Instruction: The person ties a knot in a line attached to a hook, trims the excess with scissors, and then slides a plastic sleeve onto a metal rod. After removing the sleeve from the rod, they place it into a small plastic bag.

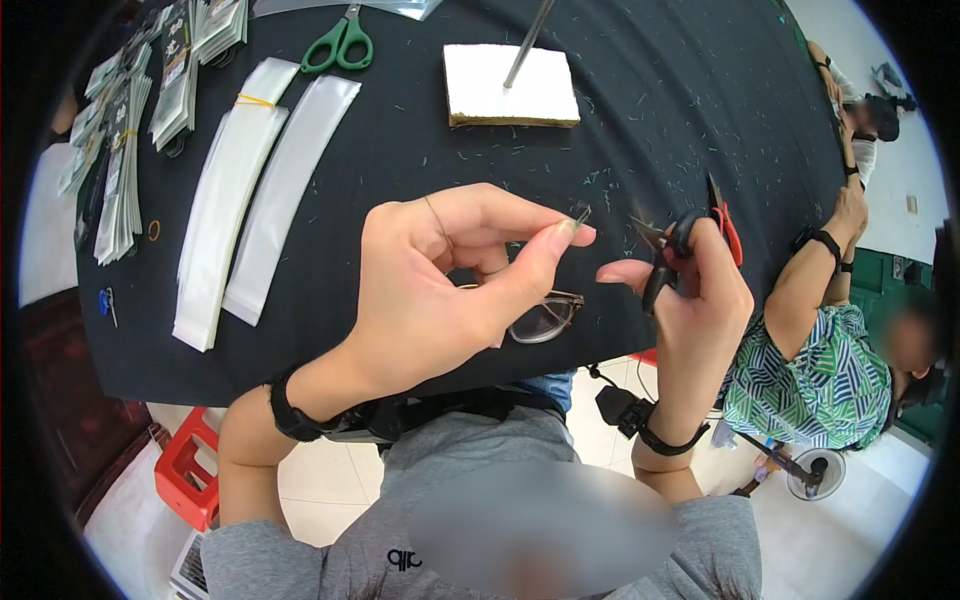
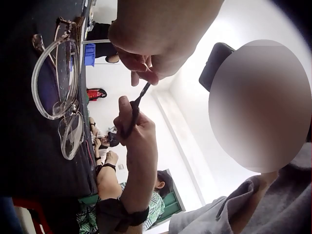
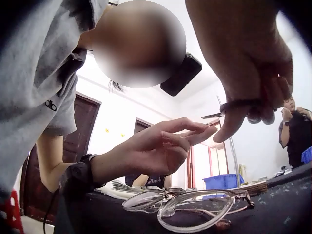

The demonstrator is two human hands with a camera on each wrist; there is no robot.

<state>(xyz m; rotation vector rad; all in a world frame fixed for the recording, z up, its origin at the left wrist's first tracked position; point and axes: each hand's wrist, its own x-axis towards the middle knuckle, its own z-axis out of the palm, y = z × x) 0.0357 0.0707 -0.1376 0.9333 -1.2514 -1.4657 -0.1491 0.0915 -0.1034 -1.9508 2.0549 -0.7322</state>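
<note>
My left hand (image 1: 440, 280) is raised over the black cloth and pinches a tiny tuft of thin greenish thread (image 1: 582, 217) between thumb and index fingertip. The tuft is too small to make out in detail. To its right, my right hand (image 1: 705, 295) holds small black-handled scissors (image 1: 683, 237), fingers through the loops, blades pointing toward the left fingertips. In the right wrist view the scissor blades (image 3: 211, 116) show close above the left fingertips. Under the hands lies a pair of clear-framed eyeglasses (image 1: 545, 318), partly hidden by the left hand in the head view.
Red-handled scissors (image 1: 731, 236) lie right of my right hand. Behind stands a white block (image 1: 475, 85) with a metal rod (image 1: 528, 45). Green-handled scissors (image 1: 350, 48), clear plastic sleeves (image 1: 225, 220) and packets (image 1: 125, 150) fill the left side. Thread snippets dot the cloth; another person (image 1: 815, 370) sits right.
</note>
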